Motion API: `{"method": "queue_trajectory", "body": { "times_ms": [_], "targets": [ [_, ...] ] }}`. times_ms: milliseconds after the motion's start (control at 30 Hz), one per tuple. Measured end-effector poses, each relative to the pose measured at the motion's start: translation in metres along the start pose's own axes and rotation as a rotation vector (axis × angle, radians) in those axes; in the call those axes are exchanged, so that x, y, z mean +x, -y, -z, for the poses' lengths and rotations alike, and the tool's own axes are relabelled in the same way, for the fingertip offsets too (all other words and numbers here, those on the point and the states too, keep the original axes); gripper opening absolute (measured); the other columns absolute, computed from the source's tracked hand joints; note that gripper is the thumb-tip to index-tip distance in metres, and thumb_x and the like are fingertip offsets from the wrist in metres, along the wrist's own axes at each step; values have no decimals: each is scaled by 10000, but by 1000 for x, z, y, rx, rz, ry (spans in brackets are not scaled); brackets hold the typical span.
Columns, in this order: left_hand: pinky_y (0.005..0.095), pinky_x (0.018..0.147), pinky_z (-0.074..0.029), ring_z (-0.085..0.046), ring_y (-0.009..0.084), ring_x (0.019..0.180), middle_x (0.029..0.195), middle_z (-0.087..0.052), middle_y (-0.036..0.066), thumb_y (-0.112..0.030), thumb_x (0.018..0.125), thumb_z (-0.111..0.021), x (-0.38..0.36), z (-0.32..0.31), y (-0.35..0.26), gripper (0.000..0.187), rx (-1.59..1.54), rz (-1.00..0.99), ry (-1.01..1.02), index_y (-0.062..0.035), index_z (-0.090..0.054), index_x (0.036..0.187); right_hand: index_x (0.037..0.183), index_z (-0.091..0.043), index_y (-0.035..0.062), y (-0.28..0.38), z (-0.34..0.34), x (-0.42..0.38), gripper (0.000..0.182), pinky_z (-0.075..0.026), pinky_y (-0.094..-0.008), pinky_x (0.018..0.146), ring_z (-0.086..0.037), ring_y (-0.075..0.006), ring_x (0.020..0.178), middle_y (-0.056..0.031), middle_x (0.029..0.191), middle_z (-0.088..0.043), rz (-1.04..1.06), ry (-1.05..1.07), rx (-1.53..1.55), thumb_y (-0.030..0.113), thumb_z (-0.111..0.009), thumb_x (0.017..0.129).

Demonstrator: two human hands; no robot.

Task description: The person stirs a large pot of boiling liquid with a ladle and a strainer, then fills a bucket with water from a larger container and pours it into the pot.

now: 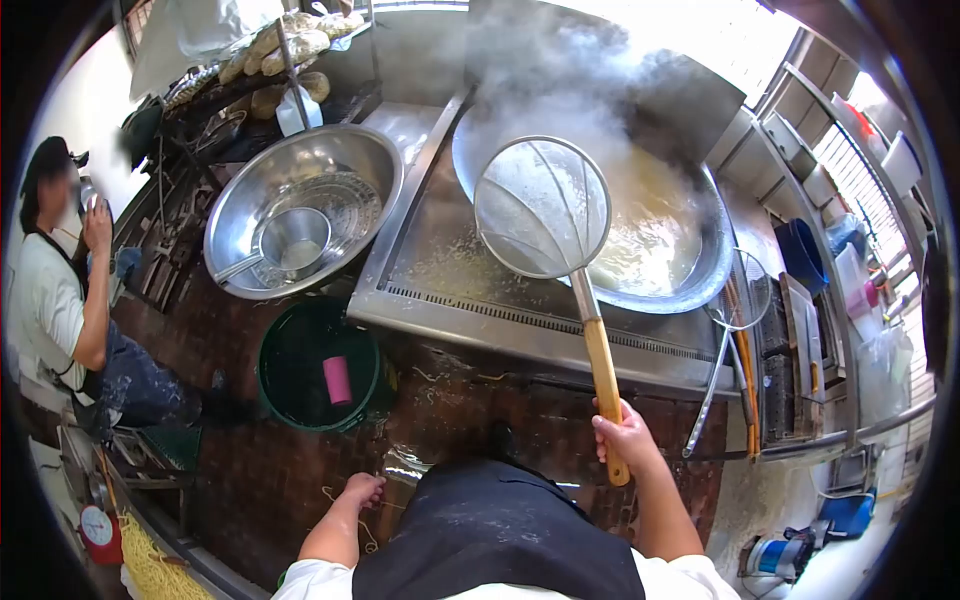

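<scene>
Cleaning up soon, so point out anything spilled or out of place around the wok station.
Loose noodle strands lie scattered on the dark floor near the left hand. Pale residue is smeared over the steel counter beside the steaming wok. The right hand holds the skimmer over it.

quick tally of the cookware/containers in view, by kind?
Mesh skimmers: 2, one held by the right hand over the wok, one resting at the right of the stove
Steaming wok: 1
Large steel bowl: 1
Small ladle inside that bowl: 1
Green bucket: 1
Total: 6
Left hand holds nothing.
</scene>
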State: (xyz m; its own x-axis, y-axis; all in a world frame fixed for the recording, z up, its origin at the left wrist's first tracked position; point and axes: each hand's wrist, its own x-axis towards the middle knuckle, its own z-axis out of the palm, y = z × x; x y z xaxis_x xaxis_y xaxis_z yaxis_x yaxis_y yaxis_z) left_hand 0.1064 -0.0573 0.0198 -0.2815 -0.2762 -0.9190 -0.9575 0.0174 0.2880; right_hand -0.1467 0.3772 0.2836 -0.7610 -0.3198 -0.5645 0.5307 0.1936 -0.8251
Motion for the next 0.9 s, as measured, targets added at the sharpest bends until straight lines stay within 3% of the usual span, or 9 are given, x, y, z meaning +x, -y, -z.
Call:
{"method": "queue_trajectory", "body": {
  "times_ms": [100, 133, 200, 300, 367, 400, 533, 733, 900],
  "targets": [
    [324, 548, -471, -595, 153, 668, 851, -658, 49, -335, 865, -653, -7, 4, -3, 294, 38, -39, -18, -59, -666, 964, 1242, -513, 88, -48, -2, 5, 396, -521, -325, 539, -612, -172, 589, -47, 752, -599, 46, -182, -200, 183, -643, 880],
    [367, 686, -524, -648, 210, 837, 1033, -678, 107, -373, 892, -608, -12, 6, -6, 394, 104, -40, 8, -38, -641, 1095, 1251, -525, 80, -61, -4, 5, 406, -529, -340, 618, -637, -203, 679, -58, 827, -628, 203, -317, -377, 153, -645, 870],
    [362, 670, -525, -649, 206, 829, 1023, -680, 101, -377, 888, -612, -8, 9, -5, 394, 118, -54, 0, -38, -644, 1087, 1270, -550, 57, -67, -16, 3, 444, -505, -351, 815, -648, -231, 911, -66, 1013, -662, 538, -484, -631, 59, -649, 838],
    [355, 640, -525, -648, 199, 805, 998, -684, 89, -382, 879, -623, -5, 12, 0, 394, 121, -61, -17, -41, -647, 1076, 1270, -547, 58, -67, -18, -11, 444, -493, -323, 809, -630, -186, 904, -61, 1009, -656, 581, -339, -446, 35, -641, 836],
    [352, 626, -524, -647, 195, 790, 983, -685, 82, -385, 875, -629, -7, 13, 6, 394, 109, -61, -38, -44, -647, 1073, 1268, -550, 58, -44, -11, -27, 442, -476, -302, 840, -612, -167, 920, -63, 1009, -656, 61, -240, -196, 35, -642, 836],
    [348, 614, -522, -643, 189, 774, 972, -684, 76, -382, 873, -632, -6, 12, 10, 389, 108, -50, -31, -46, -647, 1069, 1260, -555, 58, -48, -10, -16, 435, -471, -293, 844, -613, -174, 917, -65, 1013, -658, 439, -308, -359, 35, -644, 834],
    [340, 601, -515, -635, 170, 753, 949, -681, 61, -377, 871, -633, -3, 7, 15, 376, 102, -20, -22, -50, -647, 1057, 1236, -553, -1, -48, 14, -1, 426, -469, -301, 853, -611, -177, 940, -72, 1036, -666, 550, -409, -588, 40, -656, 825],
    [333, 575, -511, -631, 156, 721, 901, -684, 47, -364, 869, -633, -5, 2, -2, 342, 134, 40, -36, -53, -665, 1006, 1262, -537, 30, -2, 18, 16, 424, -393, -196, 496, -461, -31, 594, 42, 774, -513, 300, -341, -188, 61, -639, 851],
    [327, 582, -509, -631, 155, 721, 903, -681, 45, -363, 874, -635, 0, -8, -51, 335, 84, 11, -50, -59, -663, 1012, 1063, -500, 67, 31, 97, 87, 223, -360, -225, 347, -430, -71, 406, 12, 634, -467, 343, -464, 1, 115, -606, 873]
  ]
}}
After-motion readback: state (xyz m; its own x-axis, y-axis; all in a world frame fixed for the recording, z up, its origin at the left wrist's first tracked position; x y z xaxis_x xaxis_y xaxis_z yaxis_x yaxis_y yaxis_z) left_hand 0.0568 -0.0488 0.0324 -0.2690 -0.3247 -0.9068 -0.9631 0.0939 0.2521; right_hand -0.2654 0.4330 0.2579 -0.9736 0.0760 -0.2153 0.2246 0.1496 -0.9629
